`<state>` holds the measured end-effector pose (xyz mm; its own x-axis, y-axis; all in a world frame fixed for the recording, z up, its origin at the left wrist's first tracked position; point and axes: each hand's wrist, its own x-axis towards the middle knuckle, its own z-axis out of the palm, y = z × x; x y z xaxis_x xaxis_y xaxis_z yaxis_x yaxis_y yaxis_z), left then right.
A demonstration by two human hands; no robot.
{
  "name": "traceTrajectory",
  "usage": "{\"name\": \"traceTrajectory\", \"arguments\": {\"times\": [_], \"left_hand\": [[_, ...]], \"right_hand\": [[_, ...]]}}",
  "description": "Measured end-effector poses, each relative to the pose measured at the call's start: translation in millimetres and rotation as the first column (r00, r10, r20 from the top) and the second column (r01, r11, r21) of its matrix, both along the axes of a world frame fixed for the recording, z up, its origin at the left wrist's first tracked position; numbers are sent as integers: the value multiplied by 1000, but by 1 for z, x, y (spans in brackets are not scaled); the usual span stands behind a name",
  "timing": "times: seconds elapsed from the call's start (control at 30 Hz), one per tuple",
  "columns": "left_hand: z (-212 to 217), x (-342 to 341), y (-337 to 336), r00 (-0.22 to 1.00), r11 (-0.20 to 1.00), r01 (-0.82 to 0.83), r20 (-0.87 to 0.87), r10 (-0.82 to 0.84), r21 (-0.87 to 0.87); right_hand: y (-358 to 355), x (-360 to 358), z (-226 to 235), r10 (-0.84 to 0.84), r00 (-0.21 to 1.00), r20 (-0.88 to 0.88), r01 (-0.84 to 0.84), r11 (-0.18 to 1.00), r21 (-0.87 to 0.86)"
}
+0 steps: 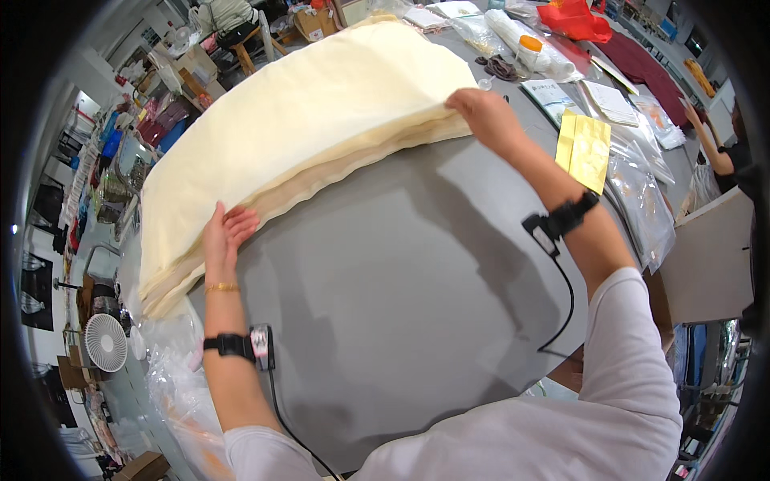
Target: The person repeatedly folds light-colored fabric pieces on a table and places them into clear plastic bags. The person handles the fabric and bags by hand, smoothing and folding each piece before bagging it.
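Note:
A long stack of cream fabric layers (305, 104) lies across the far side of the grey table (385, 264), its near edge showing several loose, wavy layers. At the stack's right corner my right hand (486, 119) is closed, fingertips pinching the fabric. My left hand (228, 232) is at the near edge toward the left end, its fingers apart and slightly curled, the palm partly turned up. It rests beside or against the fabric; whether it touches I cannot tell. Each forearm wears a black strap with a small device and a cable.
Yellow paper (584, 148), booklets (550, 100), clear plastic bags (642, 208), an orange-lidded jar (528, 50) and a red bag (573, 20) lie on the right. A white fan (106, 342) and plastic wrap (180, 393) are at left. Another person's arm (710, 140) shows far right.

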<state>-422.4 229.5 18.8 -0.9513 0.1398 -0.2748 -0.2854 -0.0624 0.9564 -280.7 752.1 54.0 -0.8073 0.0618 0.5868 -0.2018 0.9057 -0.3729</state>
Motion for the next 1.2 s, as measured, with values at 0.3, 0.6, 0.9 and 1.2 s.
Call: {"name": "traceTrajectory", "arguments": {"times": [0.3,0.6,0.9,1.2], "left_hand": [[67,183,-182,955,955,-242,-218,202,-173],[89,263,-329,953,934,-304,-49,300,-185],[21,209,-348,955,132,-298,-294,50,-946],[2,120,-3,355,336,-228,-399,-845,-914]], "right_hand": [[-151,226,7,563,826,-29,-563,826,-1],[-252,331,-19,911,398,108,-594,346,-726],[-33,261,-90,-330,940,89,336,939,-70],[-10,280,-90,6,852,523,256,867,-427]]}}
